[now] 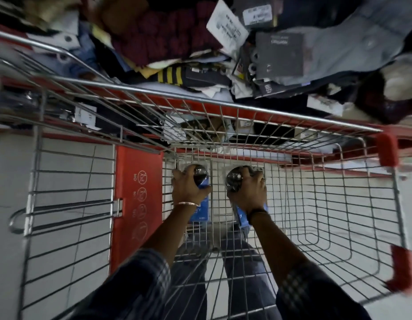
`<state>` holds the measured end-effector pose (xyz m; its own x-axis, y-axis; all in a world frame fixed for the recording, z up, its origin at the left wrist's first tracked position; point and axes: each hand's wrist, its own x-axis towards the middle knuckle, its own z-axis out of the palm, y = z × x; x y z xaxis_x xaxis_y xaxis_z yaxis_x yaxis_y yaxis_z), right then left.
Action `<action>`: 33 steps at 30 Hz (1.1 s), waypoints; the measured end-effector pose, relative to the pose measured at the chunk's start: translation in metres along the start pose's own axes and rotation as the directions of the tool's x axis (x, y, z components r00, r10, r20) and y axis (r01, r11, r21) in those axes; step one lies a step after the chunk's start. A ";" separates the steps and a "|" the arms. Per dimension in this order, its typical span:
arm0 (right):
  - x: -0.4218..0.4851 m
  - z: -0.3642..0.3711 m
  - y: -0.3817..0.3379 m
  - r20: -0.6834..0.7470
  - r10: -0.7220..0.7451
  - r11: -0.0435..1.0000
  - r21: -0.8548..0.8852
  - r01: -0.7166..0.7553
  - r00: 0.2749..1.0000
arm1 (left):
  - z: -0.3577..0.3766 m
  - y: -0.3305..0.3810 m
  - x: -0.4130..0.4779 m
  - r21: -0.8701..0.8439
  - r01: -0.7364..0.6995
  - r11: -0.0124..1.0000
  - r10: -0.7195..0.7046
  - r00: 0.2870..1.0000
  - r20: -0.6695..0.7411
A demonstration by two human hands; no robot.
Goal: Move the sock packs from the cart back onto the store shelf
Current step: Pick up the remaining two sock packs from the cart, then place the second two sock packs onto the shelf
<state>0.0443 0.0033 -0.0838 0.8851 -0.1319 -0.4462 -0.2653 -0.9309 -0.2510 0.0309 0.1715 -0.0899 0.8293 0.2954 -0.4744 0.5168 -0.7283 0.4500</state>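
Two hands are down in the cart, each grip closed over one sock pack. Left hand (185, 189) has its fingers curled over the dark rolled end of the left pack (200, 205), whose blue card runs back under the wrist toward the person. Right hand (249, 195) wraps the right pack (240, 217) the same way, fingers over the dark bundle and the blue card showing just below the wrist. Both packs lie low in the cart (316, 204), on or just above its wire floor; whether they are lifted clear I cannot tell, since the frame is blurred.

Beyond the cart's far rim sits the shelf (200, 99), red-edged and heaped with loose clothing, tags and other dark sock packs (279, 54) in no order. A red flap (137, 199) with printed warning signs stands at the left of the basket.

These packs look light and soft, a roll of fabric under slick film on a thin card. I judge the roll the better place to hold: it gives under the fingers and will not slide, while the card would bend and the film could slip. Setting them down may need a free patch in that pile, or they could tumble off.
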 end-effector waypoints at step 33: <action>-0.131 -0.393 -0.147 -0.973 -0.120 0.678 0.064 0.732 0.196 | -0.369 0.224 -0.154 0.199 -0.660 0.725 0.433 0.212 -0.876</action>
<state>0.1173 0.0242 0.3490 0.5776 -0.2459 0.7784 0.4433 -0.7062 -0.5520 0.0975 0.1909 0.3633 0.5858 0.2890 0.7572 -0.2149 -0.8454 0.4889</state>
